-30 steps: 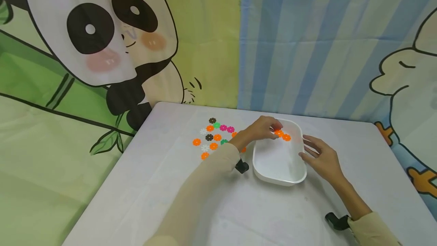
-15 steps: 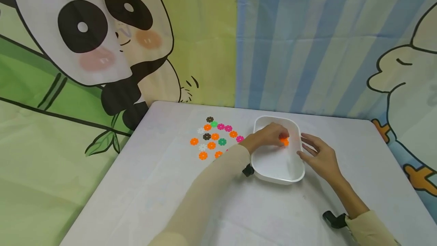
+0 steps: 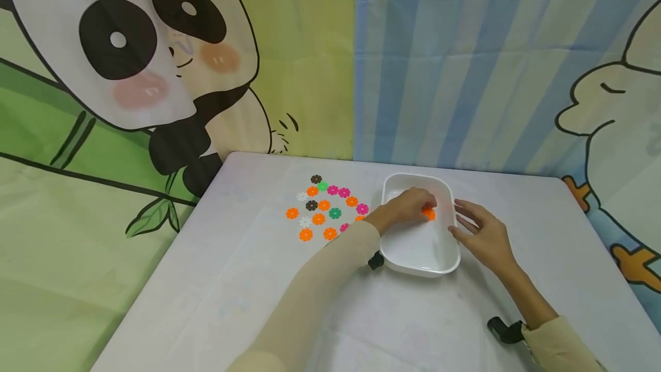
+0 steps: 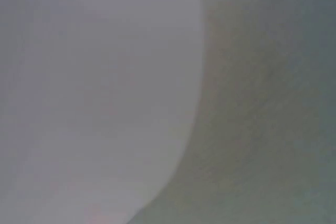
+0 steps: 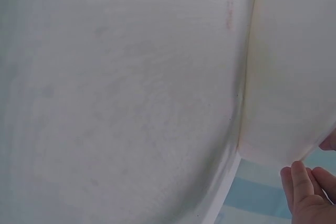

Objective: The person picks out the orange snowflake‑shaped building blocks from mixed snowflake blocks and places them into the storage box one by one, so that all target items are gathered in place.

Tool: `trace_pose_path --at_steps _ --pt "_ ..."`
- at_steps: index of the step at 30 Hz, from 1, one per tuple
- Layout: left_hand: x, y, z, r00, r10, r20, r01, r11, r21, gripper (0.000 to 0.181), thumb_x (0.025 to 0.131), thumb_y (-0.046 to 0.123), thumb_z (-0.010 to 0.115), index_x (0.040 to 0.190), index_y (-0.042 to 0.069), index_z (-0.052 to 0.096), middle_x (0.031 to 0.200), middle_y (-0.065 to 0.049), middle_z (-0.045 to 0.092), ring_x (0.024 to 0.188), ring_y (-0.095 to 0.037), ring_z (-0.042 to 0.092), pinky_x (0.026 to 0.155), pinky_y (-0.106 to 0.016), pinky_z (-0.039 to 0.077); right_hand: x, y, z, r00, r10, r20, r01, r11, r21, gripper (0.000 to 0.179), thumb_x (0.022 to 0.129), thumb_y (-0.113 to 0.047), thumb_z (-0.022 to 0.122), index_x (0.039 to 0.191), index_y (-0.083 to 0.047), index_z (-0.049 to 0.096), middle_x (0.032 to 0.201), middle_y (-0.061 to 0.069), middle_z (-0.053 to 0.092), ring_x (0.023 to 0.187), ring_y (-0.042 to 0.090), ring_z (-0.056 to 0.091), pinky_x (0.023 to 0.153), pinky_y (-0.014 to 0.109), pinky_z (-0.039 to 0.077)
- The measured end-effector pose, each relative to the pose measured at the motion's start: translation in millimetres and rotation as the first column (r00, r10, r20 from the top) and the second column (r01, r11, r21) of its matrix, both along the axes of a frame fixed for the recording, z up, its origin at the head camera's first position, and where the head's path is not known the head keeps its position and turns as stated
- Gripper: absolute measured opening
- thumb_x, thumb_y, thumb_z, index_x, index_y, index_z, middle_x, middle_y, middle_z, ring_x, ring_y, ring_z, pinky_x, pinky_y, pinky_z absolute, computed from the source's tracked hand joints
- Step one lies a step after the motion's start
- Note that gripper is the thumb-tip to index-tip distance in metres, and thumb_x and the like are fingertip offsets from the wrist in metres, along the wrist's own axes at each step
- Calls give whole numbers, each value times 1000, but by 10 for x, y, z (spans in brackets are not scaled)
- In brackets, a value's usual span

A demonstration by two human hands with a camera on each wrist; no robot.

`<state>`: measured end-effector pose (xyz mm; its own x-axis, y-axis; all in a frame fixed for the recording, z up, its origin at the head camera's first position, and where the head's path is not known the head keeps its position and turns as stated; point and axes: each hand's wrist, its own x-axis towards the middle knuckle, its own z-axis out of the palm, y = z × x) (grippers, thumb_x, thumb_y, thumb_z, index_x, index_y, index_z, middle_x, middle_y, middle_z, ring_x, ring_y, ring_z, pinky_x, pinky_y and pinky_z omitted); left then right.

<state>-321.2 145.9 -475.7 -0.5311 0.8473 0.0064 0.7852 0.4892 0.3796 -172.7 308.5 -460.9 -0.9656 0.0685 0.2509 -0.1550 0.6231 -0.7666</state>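
In the head view my left hand [image 3: 411, 205] reaches down into a white rectangular tray [image 3: 420, 272]. Its curled fingers pinch orange flower-shaped discs [image 3: 428, 213], low over the tray's floor and partly hidden by the fingers. At the tray's right side, my right hand [image 3: 484, 237] has its fingers extended, fingertips right at the rim. The right wrist view shows these fingers [image 5: 302, 182] against the tray wall [image 5: 294, 77]. Only a blurred pale surface and a beige area fill the left wrist view.
Left of the tray lie several loose flower-shaped discs [image 3: 318, 219] in orange, pink, green, white and dark brown. All stand on a white-covered table [image 3: 232, 280]. Behind it hangs a printed curtain [image 3: 439, 62] with a panda and stripes.
My left hand has moved slightly right and down into the tray with the orange discs, then stayed nearly still. The right hand keeps its place at the rim.
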Motion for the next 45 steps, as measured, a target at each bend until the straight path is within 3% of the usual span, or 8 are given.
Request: trace_pose_path --at_steps 4,20,29,34,38,45 --pt "1 10 -3 1000 23 -13 -23 1000 -3 31 88 19 73 118 11 68 99 4 61 90 -9 52 84 -11 39 4 -4 6 1000 3 0 -3 1000 -1 68 80 -2 78 141 -3 48 142 17 49 125 38 52 87 17 45" --pt "-1 9 -36 999 4 -51 -4 1000 11 30 88 18 74 116 8 68 97 1 62 88 -10 52 82 -11 40 10 -1 -22 1000 -3 -6 3 1000 15 68 81 -4 79 142 -5 48 141 15 50 124 37 53 86 18 45" --pt "-10 -45 106 999 38 12 -39 995 93 35 88 17 74 121 7 65 107 -2 66 94 -9 56 83 -9 43 0 20 -21 1000 10 -12 -9 1000 26 68 81 -2 78 142 -3 47 141 19 49 123 40 52 86 17 45" --pt "-44 -239 278 995 57 85 -72 980 185 39 88 14 73 125 5 63 114 -5 65 99 -11 59 83 -8 45 -3 5 -17 1000 5 -6 -5 1000 28 67 81 -2 77 141 -2 48 141 19 49 123 40 53 85 19 46" --pt "-91 -489 382 995 52 82 -71 963 259 40 87 11 74 124 2 62 115 -7 64 102 -13 61 84 -10 47 3 -12 0 1000 -16 19 15 999 41 66 82 -5 77 142 -3 47 141 19 49 124 39 52 85 21 46" --pt "-178 -1040 414 983 142 115 -170 940 295 37 88 8 73 123 2 63 117 -10 64 106 -14 61 87 -15 48 29 -21 30 1000 -13 14 12 999 44 64 83 -5 76 140 0 48 140 23 49 122 42 52 84 20 46"
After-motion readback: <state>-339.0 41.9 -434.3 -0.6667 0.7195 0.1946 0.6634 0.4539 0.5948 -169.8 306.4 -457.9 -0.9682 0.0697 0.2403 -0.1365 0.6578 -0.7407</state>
